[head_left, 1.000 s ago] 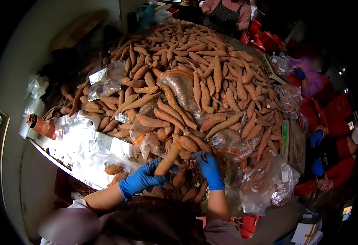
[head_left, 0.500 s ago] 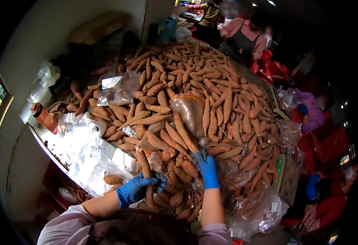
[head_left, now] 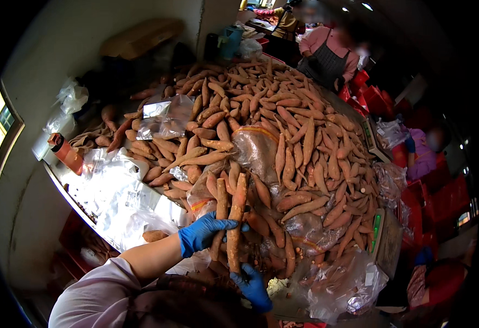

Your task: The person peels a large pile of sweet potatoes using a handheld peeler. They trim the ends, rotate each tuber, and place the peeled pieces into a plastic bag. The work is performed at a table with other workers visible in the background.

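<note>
Two long sweet potatoes stand side by side in my blue-gloved left hand, its fingers wrapped around both. The nearer sweet potato is longer and has rough, pale patches; the other sweet potato is partly hidden behind my fingers. My right hand, gloved in blue too, is below, its thumb and fingers around the lower tip of the longer one. Both hands are over the near edge of a big heap of sweet potatoes. Several loose ones lie just right of my hands.
Clear plastic bags lie at the near right, white plastic packaging at the left beside a red bottle. A mesh sack lies within the heap. A green-edged scale-like box stands right. Co-workers are beyond, near red crates.
My right hand has come back toward me from the heap, bringing a long sweet potato beside the one in my left hand. The left hand has moved slightly right and up and now grips both.
</note>
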The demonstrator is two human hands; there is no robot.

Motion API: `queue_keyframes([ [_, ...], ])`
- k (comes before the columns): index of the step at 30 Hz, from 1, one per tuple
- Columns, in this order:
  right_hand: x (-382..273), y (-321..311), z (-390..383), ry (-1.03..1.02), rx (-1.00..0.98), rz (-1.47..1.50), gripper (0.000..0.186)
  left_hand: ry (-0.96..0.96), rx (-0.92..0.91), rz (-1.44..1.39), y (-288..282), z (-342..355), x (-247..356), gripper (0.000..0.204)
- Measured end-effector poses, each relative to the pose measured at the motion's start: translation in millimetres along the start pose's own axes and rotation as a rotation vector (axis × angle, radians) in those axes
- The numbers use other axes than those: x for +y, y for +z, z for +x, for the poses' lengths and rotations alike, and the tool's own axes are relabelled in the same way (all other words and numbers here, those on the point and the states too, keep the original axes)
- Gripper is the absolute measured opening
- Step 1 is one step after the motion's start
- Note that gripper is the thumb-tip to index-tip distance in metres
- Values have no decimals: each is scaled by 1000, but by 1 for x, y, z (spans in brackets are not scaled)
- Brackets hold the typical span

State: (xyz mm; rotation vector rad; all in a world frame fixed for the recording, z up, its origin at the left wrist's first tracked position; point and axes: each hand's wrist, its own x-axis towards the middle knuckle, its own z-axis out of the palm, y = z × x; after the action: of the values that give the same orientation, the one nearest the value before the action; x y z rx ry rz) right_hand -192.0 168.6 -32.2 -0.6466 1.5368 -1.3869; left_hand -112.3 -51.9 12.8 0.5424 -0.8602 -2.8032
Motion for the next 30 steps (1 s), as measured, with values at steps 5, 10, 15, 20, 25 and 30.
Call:
queue_keyframes([
  [5, -67, -25, 17, -563, 261, -381, 24, 33, 64, 425, 37, -32, 4, 37],
  [10, -135, -19, 31, -736, 322, -979, 33, -12, 123, 702, 50, -49, 1, 37],
  [15, -155, -15, 34, -538, 299, -1061, 18, 178, -39, 796, 30, -51, -12, 42],
  [20, -87, -102, 64, -69, 270, -656, 15, 194, -266, 682, 37, -55, -6, 55],
  [25, -75, -45, 38, -345, 149, -206, 18, 318, -162, -358, 31, -35, 18, 44],
  [30, -70, -6, 28, -544, 279, -94, 19, 285, -173, -424, 30, -35, 15, 42],
])
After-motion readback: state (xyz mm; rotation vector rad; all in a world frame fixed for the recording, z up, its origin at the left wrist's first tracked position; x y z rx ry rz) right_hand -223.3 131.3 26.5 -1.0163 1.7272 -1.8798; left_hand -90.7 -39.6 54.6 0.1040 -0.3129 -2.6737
